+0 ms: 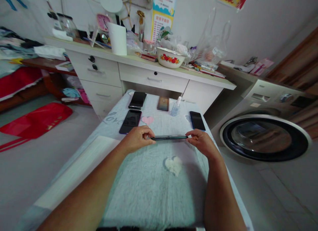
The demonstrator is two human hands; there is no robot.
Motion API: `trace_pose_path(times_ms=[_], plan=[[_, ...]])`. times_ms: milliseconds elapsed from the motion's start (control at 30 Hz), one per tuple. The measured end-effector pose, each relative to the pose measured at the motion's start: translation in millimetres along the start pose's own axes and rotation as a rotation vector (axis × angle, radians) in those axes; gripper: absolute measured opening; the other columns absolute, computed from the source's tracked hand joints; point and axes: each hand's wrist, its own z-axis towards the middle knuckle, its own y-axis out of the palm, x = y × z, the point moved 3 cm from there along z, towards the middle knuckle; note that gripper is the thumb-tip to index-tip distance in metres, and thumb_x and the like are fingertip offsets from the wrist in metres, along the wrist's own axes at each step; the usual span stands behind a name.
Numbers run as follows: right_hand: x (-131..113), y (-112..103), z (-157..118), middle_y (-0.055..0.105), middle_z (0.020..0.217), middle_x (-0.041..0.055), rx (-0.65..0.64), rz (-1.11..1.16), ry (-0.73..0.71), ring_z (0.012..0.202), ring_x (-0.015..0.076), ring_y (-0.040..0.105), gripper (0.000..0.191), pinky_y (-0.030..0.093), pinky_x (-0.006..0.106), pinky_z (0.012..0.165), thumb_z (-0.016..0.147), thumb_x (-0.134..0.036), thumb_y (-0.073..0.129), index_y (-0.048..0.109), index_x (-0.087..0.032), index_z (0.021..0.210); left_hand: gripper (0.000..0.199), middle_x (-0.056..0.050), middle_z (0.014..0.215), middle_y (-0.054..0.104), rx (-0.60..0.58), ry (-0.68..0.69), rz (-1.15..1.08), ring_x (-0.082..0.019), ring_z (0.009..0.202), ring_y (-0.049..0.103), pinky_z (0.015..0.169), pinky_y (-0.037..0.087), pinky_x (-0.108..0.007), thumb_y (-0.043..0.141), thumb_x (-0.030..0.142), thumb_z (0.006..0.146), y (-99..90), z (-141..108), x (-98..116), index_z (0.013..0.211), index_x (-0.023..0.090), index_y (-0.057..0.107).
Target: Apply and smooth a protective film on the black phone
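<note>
A thin dark phone [170,137] is held edge-on above the cloth-covered table, stretched sideways between my two hands. My left hand [139,138] pinches its left end between thumb and fingers. At the other end, my right hand [201,141] grips it the same way. Behind my left hand lies a dark phone with a reddish edge [131,121], and farther back is another black phone [137,100]. A blue-edged phone [197,120] rests behind my right hand. Between them stand a clear spray bottle [176,107] and a small pixelated item [163,104].
A white desk [154,79] borders the table's far side, bearing a flowered bowl [171,57], a white roll [117,39] and plastic bags. To the right is a washing machine [265,138]. A red bag [37,120] lies on the floor at left.
</note>
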Motion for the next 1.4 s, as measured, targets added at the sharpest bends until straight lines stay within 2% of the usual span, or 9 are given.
trace_pose_path(times_ms=[233, 433, 600, 733, 867, 1067, 1233, 1400], plan=[[10, 6, 3, 0.054, 0.075, 0.0005, 0.025, 0.141, -0.016, 0.063, 0.0116, 0.049, 0.021, 0.041, 0.025, 0.060, 0.076, -0.035, 0.065, 0.072, -0.019, 0.088, 0.023, -0.001, 0.075, 0.063, 0.028, -0.022, -0.036, -0.012, 0.065, 0.054, 0.060, 0.041, -0.024, 0.069, 0.039, 0.070, -4.3, 1, -2, 0.081, 0.019, 0.071], [0, 5, 2, 0.056, 0.074, 0.0007, 0.061, 0.146, -0.057, 0.067, 0.0132, 0.053, 0.019, 0.042, 0.026, 0.062, 0.079, -0.037, 0.063, 0.071, -0.020, 0.082, 0.022, -0.001, 0.078, 0.067, 0.114, -0.006, -0.079, -0.014, 0.072, 0.059, 0.067, 0.044, -0.025, 0.063, 0.039, 0.077, -9.8, 1, 2, 0.080, 0.018, 0.071], [-7, 5, 2, 0.059, 0.073, 0.0013, 0.031, 0.118, -0.061, 0.068, 0.0143, 0.056, 0.018, 0.044, 0.028, 0.066, 0.079, -0.035, 0.062, 0.069, -0.018, 0.076, 0.026, 0.000, 0.073, 0.067, 0.102, -0.085, -0.119, -0.015, 0.069, 0.059, 0.066, 0.044, -0.026, 0.061, 0.041, 0.078, -8.5, 1, -2, 0.080, 0.017, 0.070], [-3, 8, 3, 0.060, 0.073, 0.0020, 0.041, 0.146, -0.019, 0.069, 0.0149, 0.057, 0.021, 0.044, 0.028, 0.064, 0.078, -0.038, 0.061, 0.068, -0.018, 0.075, 0.025, 0.001, 0.071, 0.065, 0.077, -0.127, -0.179, -0.014, 0.067, 0.058, 0.065, 0.043, -0.025, 0.061, 0.041, 0.078, -2.2, 2, -6, 0.081, 0.017, 0.068], [6, 16, 5, 0.059, 0.064, 0.0008, 0.047, 0.186, 0.110, 0.057, 0.0136, 0.054, 0.026, 0.041, 0.025, 0.052, 0.077, -0.042, 0.062, 0.067, -0.017, 0.077, 0.021, 0.003, 0.067, 0.059, 0.130, -0.153, -0.222, -0.012, 0.062, 0.054, 0.060, 0.041, -0.024, 0.062, 0.038, 0.076, 5.2, 4, -11, 0.079, 0.017, 0.062], [14, 27, 10, 0.054, 0.052, -0.0014, 0.054, 0.189, 0.207, 0.044, 0.0109, 0.045, 0.032, 0.033, 0.023, 0.044, 0.076, -0.045, 0.059, 0.068, -0.015, 0.079, 0.017, 0.002, 0.068, 0.060, 0.173, -0.142, -0.088, -0.013, 0.065, 0.057, 0.063, 0.043, -0.025, 0.056, 0.034, 0.078, 11.7, 5, -12, 0.084, 0.018, 0.061], [19, 33, 14, 0.059, 0.055, 0.0011, 0.047, 0.096, 0.224, 0.049, 0.0125, 0.050, 0.033, 0.035, 0.023, 0.049, 0.076, -0.043, 0.056, 0.071, -0.014, 0.078, 0.018, 0.001, 0.072, 0.062, 0.170, -0.147, 0.032, -0.015, 0.068, 0.060, 0.065, 0.044, -0.026, 0.055, 0.031, 0.077, 13.1, 4, -14, 0.087, 0.018, 0.062], [14, 37, 16, 0.065, 0.063, 0.0031, -0.001, -0.064, 0.193, 0.058, 0.0147, 0.057, 0.028, 0.038, 0.024, 0.058, 0.078, -0.037, 0.055, 0.073, -0.016, 0.077, 0.015, -0.001, 0.073, 0.064, 0.118, -0.154, 0.196, -0.015, 0.068, 0.060, 0.063, 0.042, -0.026, 0.056, 0.029, 0.078, 15.0, 4, -15, 0.084, 0.018, 0.064]])
